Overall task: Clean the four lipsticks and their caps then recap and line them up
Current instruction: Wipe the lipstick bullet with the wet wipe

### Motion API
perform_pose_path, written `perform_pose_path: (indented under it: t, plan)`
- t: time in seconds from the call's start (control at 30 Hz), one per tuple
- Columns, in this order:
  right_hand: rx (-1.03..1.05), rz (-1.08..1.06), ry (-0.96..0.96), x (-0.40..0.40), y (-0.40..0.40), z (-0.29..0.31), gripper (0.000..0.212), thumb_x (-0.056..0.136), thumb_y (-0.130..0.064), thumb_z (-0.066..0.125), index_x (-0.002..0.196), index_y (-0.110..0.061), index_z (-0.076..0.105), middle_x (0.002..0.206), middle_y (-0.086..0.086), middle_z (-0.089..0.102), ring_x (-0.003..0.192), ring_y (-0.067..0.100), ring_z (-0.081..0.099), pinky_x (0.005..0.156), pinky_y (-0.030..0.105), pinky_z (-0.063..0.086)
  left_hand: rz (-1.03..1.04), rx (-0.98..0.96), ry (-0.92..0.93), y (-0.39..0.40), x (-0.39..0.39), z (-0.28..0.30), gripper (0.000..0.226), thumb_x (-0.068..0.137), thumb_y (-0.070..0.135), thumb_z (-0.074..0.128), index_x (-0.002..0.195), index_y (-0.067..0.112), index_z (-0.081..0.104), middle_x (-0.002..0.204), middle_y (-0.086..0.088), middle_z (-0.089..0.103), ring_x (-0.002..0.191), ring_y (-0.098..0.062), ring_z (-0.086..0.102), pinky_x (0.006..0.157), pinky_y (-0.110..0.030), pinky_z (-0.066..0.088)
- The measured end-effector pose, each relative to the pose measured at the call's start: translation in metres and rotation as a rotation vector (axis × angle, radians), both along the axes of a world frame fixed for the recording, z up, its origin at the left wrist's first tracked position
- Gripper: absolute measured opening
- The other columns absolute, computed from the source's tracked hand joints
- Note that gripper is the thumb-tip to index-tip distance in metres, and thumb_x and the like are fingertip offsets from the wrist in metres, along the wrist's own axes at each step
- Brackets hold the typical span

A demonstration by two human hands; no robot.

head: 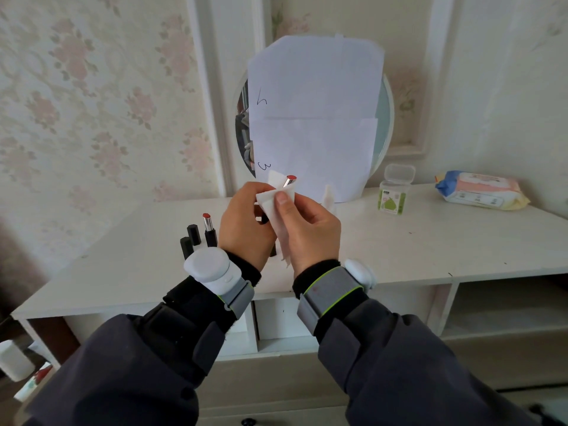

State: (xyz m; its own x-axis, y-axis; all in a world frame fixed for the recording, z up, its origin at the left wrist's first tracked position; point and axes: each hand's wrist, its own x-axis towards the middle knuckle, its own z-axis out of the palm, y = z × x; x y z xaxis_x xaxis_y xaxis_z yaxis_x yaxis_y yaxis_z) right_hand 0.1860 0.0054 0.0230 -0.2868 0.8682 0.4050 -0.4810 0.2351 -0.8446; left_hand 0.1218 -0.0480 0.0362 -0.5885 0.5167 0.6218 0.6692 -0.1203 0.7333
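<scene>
- Above the white desk (399, 241), the left hand (246, 222) is closed round a lipstick (290, 180), and the right hand (310, 232) pinches a white wipe (273, 201) against its barrel.
- The red tip pokes out just above both hands; a careless rub could smear or snap it.
- Another uncapped lipstick (209, 226) stands just left of the hands, so a dropping wrist may topple it.

Round mirror (385, 118) mostly papered over, small green-labelled box (393, 195), possibly cotton swabs, wet-wipes pack (482, 192) on white dresser (430, 241)
</scene>
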Motion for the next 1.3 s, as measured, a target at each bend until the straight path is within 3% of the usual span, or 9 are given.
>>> perform_pose_path:
  t: [0.13, 0.23, 0.37, 0.5, 0.67, 0.97, 1.1, 1.3]
  plan:
    - [0.029, 0.008, 0.025, -0.001, 0.000, 0.000, 0.007, 0.088, -0.020, 0.070, 0.089, -0.022, 0.076, 0.089, 0.004, 0.076, 0.092, 0.025, 0.071, 0.089, 0.049, 0.056, 0.028, -0.013, 0.043, 0.000, -0.003, -0.002, 0.026, 0.083, 0.021, 0.070, 0.086, 0.038, 0.050, 0.088, 0.010, 0.064, 0.077, -0.005, 0.062, 0.059, -0.009, 0.042]
    - [0.053, 0.004, 0.046, -0.003, 0.001, 0.001, 0.009, 0.088, -0.020, 0.068, 0.091, -0.020, 0.075, 0.089, 0.007, 0.075, 0.091, 0.028, 0.071, 0.088, 0.048, 0.057, -0.007, 0.007, 0.020, -0.001, -0.001, -0.003, 0.023, 0.084, 0.022, 0.069, 0.091, 0.036, 0.053, 0.090, 0.010, 0.066, 0.081, -0.007, 0.065, 0.062, -0.015, 0.048]
    - [0.031, 0.017, 0.073, 0.000, 0.005, 0.003, 0.009, 0.092, -0.017, 0.066, 0.092, -0.014, 0.074, 0.083, 0.000, 0.074, 0.078, 0.014, 0.069, 0.073, 0.030, 0.057, -0.092, 0.040, 0.011, -0.006, 0.006, -0.002, 0.020, 0.087, 0.018, 0.061, 0.090, 0.037, 0.054, 0.088, 0.013, 0.067, 0.083, 0.001, 0.066, 0.068, -0.017, 0.052]
    - [-0.015, 0.001, 0.070, 0.002, 0.009, 0.004, 0.009, 0.088, -0.022, 0.069, 0.089, -0.015, 0.074, 0.089, 0.005, 0.075, 0.088, 0.026, 0.071, 0.083, 0.046, 0.058, -0.115, 0.025, 0.005, -0.006, 0.004, -0.003, 0.020, 0.087, 0.020, 0.066, 0.092, 0.036, 0.055, 0.088, 0.016, 0.068, 0.085, 0.004, 0.065, 0.071, -0.018, 0.054]
    - [-0.010, -0.016, 0.053, 0.007, 0.011, 0.005, 0.007, 0.088, -0.017, 0.070, 0.090, -0.011, 0.074, 0.083, 0.000, 0.074, 0.079, 0.011, 0.068, 0.076, 0.029, 0.057, -0.099, 0.020, 0.000, -0.005, 0.003, -0.004, 0.026, 0.085, 0.019, 0.070, 0.091, 0.038, 0.053, 0.090, 0.014, 0.067, 0.085, 0.004, 0.064, 0.068, -0.014, 0.052]
    - [0.027, -0.050, 0.001, 0.001, 0.008, -0.001, 0.009, 0.087, -0.025, 0.072, 0.089, -0.016, 0.075, 0.086, 0.002, 0.075, 0.087, 0.023, 0.070, 0.081, 0.040, 0.059, 0.002, -0.051, 0.110, 0.002, -0.008, -0.005, 0.017, 0.085, 0.024, 0.066, 0.101, 0.023, 0.061, 0.100, 0.005, 0.065, 0.089, -0.008, 0.063, 0.072, -0.020, 0.054]
    - [0.027, -0.038, 0.010, 0.000, 0.006, -0.003, 0.011, 0.086, -0.027, 0.071, 0.089, -0.017, 0.075, 0.087, 0.004, 0.075, 0.089, 0.027, 0.070, 0.084, 0.048, 0.058, -0.070, -0.055, 0.028, -0.002, -0.001, -0.003, 0.014, 0.086, 0.026, 0.066, 0.097, 0.029, 0.058, 0.092, 0.012, 0.066, 0.085, 0.002, 0.062, 0.067, -0.008, 0.047]
    - [0.002, -0.065, 0.016, 0.004, 0.010, -0.002, 0.008, 0.088, -0.023, 0.070, 0.087, -0.016, 0.075, 0.085, 0.002, 0.075, 0.087, 0.022, 0.070, 0.086, 0.046, 0.057, -0.128, -0.084, 0.007, -0.003, -0.001, -0.006, 0.019, 0.089, 0.016, 0.063, 0.108, 0.020, 0.062, 0.095, 0.011, 0.069, 0.083, 0.005, 0.064, 0.067, -0.011, 0.050]
